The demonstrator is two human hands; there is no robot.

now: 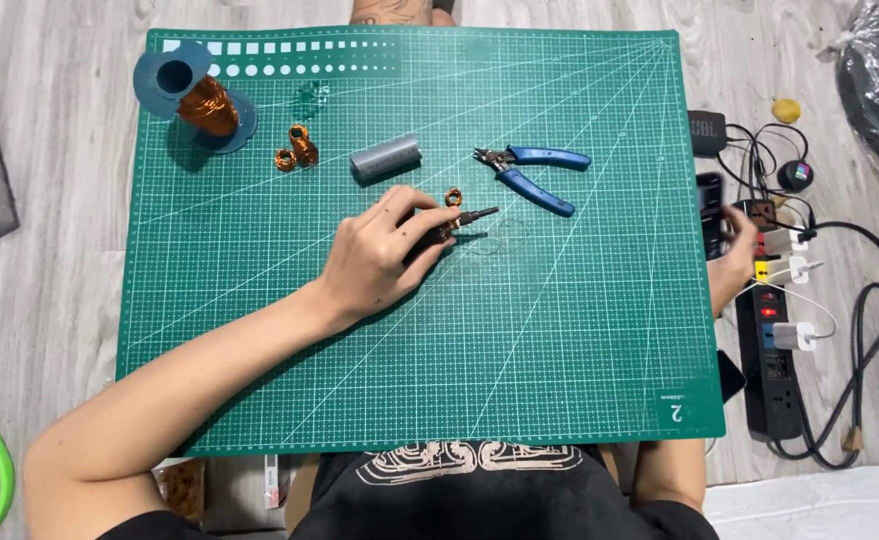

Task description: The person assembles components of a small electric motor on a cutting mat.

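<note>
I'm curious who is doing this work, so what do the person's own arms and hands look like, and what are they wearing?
Both arms are bare from the upper arm down: no gloves, watch, rings or bracelets that I can make out. The left hand shows fully, with bare fingers and short nails. The right hand shows only partly past the mat's edge. Short black sleeves show at the shoulders, part of a black shirt with a pale printed design.

copper coils [297,146]: 3 | wire spool [195,96]: 1 | blue cutters [533,170]: 1 | grey cylinder [386,158]: 1 | cutting mat [579,340]: 1

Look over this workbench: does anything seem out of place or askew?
Mostly tidy. The copper wire spool lies tipped on its side at the cutting mat's far left corner, and the blue cutters lie open.
</note>
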